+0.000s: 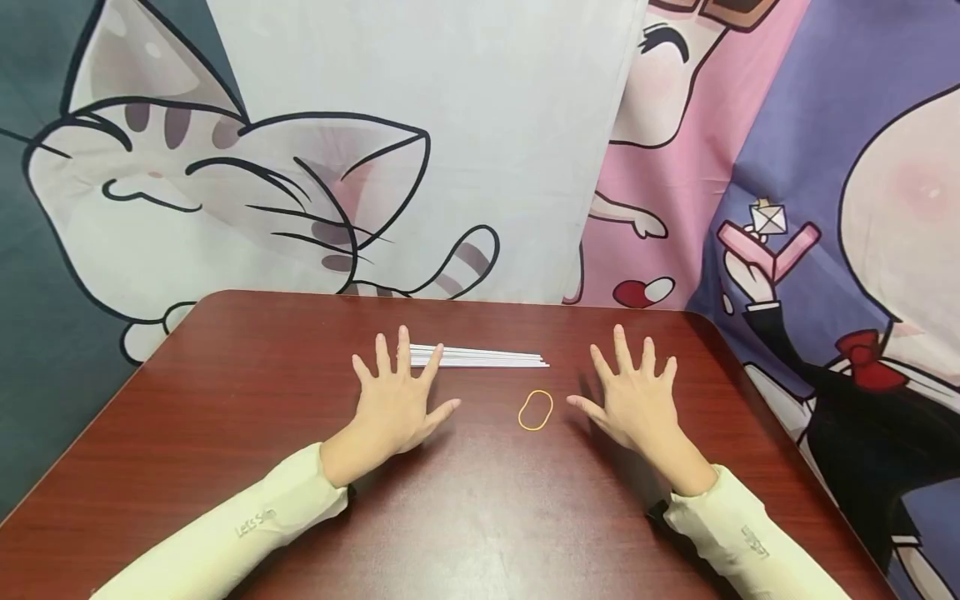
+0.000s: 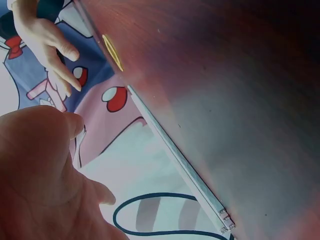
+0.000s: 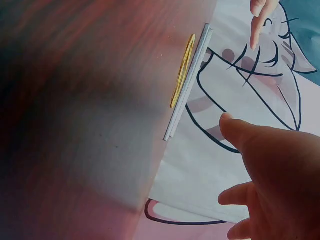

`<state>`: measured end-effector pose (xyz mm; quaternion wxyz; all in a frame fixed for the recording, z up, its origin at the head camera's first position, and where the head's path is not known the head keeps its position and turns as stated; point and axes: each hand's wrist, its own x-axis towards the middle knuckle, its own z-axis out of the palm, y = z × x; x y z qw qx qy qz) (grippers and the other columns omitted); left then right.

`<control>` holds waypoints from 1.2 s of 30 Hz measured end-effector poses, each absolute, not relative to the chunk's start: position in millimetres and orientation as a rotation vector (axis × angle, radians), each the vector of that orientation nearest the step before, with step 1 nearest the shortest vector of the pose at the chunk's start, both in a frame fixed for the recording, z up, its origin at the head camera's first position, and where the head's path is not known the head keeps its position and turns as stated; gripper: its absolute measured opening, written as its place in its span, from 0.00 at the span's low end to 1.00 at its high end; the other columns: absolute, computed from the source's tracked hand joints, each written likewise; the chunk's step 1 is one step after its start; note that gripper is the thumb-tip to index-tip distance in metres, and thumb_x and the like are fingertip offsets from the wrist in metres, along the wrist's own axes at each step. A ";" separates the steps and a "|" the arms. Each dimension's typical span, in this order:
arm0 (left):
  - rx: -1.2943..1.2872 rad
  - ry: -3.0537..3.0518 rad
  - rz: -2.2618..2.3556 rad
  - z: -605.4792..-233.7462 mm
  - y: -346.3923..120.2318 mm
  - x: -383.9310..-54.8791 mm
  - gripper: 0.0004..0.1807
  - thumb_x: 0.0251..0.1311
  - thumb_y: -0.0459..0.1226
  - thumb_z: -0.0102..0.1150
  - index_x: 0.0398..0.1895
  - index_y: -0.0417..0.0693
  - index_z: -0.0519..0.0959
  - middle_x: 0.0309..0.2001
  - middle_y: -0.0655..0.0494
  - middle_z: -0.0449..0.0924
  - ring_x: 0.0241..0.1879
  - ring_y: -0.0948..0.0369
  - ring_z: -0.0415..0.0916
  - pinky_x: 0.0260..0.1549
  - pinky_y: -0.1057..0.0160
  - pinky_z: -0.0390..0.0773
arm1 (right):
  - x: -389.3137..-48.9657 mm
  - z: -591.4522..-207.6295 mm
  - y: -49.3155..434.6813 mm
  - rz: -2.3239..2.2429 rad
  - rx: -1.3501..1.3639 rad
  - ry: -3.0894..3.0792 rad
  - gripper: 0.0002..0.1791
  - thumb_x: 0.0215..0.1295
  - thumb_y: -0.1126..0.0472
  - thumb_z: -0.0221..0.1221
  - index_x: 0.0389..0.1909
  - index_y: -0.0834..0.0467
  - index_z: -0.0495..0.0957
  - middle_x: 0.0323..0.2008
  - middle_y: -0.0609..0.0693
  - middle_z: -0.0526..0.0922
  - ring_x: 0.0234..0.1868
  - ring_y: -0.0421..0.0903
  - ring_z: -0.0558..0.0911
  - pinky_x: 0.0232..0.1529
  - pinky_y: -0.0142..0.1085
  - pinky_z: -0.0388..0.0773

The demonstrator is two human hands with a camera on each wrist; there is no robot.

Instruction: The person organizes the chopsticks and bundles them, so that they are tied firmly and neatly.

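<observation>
both hands lie flat on the table (image 1: 225, 433) with fingers straight and spread apart, holding nothing: the left hand (image 1: 397, 404) has its fingertips over the near end of the sticks (image 1: 487, 358), the right hand (image 1: 633, 400) rests palm down well to the other side. the sticks, a thin white bundle, lie side by side across the table's far middle, and the rubber band (image 1: 536, 410), a small yellow loop, lies flat between the two hands, just nearer than the sticks and apart from them. this looks like the very start of the work, with nothing gripped yet; a next move would seem to call for gathering the sticks into one tight bundle with one hand and pinching the thin band off the smooth wood with the other, which may be fiddly since it lies flush. the table is dark reddish wood grain with rounded corners. behind it hang cartoon cloths: a grey striped cat on white at the left, pink and purple figures at the right. both sleeves are pale cream.
</observation>
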<state>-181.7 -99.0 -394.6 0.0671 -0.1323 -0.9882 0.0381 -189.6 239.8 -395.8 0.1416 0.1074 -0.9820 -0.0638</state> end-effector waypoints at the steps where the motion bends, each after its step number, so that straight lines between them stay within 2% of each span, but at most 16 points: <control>1: -0.398 -2.982 0.121 -394.6 -99.4 -182.1 0.46 0.61 0.72 0.35 0.79 0.63 0.52 0.76 0.30 0.42 0.72 0.28 0.44 0.57 0.21 0.50 | -189.7 -396.0 239.9 -0.184 0.309 -2.833 0.49 0.56 0.24 0.53 0.71 0.52 0.67 0.75 0.64 0.52 0.68 0.76 0.57 0.57 0.75 0.51; 6: -0.405 -2.985 0.115 -392.8 -100.3 -182.8 0.47 0.61 0.72 0.34 0.79 0.63 0.50 0.76 0.30 0.43 0.72 0.29 0.45 0.58 0.22 0.51 | -190.9 -396.6 239.2 -0.179 0.316 -2.824 0.49 0.56 0.24 0.53 0.71 0.53 0.67 0.75 0.65 0.52 0.68 0.75 0.56 0.57 0.75 0.51; 10: -0.437 -2.978 0.054 -390.5 -99.4 -184.9 0.45 0.63 0.69 0.38 0.79 0.60 0.49 0.76 0.30 0.45 0.71 0.30 0.48 0.59 0.25 0.55 | -192.0 -394.1 239.1 -0.152 0.341 -2.819 0.50 0.56 0.25 0.54 0.72 0.54 0.65 0.75 0.66 0.52 0.68 0.74 0.58 0.57 0.74 0.53; 17: -0.496 -2.935 -0.083 -384.5 -99.5 -198.3 0.39 0.67 0.57 0.48 0.77 0.53 0.55 0.72 0.31 0.57 0.64 0.35 0.64 0.55 0.40 0.71 | -203.4 -389.7 228.1 0.069 0.489 -2.795 0.49 0.60 0.32 0.58 0.73 0.60 0.61 0.75 0.66 0.53 0.69 0.67 0.62 0.57 0.65 0.64; 22: -0.496 -2.953 -0.079 -386.3 -98.0 -215.0 0.38 0.66 0.55 0.50 0.77 0.52 0.57 0.71 0.31 0.59 0.62 0.35 0.67 0.53 0.41 0.73 | -223.2 -388.9 206.0 0.217 0.615 -2.778 0.47 0.62 0.36 0.59 0.73 0.63 0.60 0.75 0.65 0.52 0.69 0.66 0.63 0.56 0.61 0.70; 28: -0.537 -2.999 -0.059 -396.4 -90.9 -240.9 0.39 0.68 0.56 0.48 0.77 0.52 0.56 0.74 0.33 0.55 0.68 0.35 0.59 0.58 0.40 0.69 | -251.1 -396.6 178.7 0.282 0.675 -2.818 0.43 0.65 0.40 0.58 0.71 0.66 0.62 0.73 0.66 0.57 0.68 0.66 0.64 0.61 0.58 0.69; 32: -0.565 -3.053 -0.095 -403.0 -87.2 -251.8 0.41 0.70 0.57 0.45 0.79 0.48 0.49 0.76 0.34 0.47 0.73 0.37 0.51 0.65 0.40 0.61 | -263.6 -406.2 158.6 0.337 0.684 -2.863 0.41 0.67 0.43 0.58 0.71 0.67 0.61 0.71 0.66 0.59 0.68 0.65 0.63 0.63 0.57 0.66; 36: -0.601 -3.144 -0.099 -406.2 -86.1 -257.0 0.45 0.70 0.57 0.45 0.79 0.41 0.44 0.77 0.32 0.39 0.76 0.40 0.43 0.70 0.42 0.53 | -269.9 -415.0 137.7 0.419 0.709 -2.911 0.40 0.70 0.46 0.55 0.72 0.67 0.58 0.73 0.66 0.57 0.71 0.64 0.60 0.64 0.59 0.62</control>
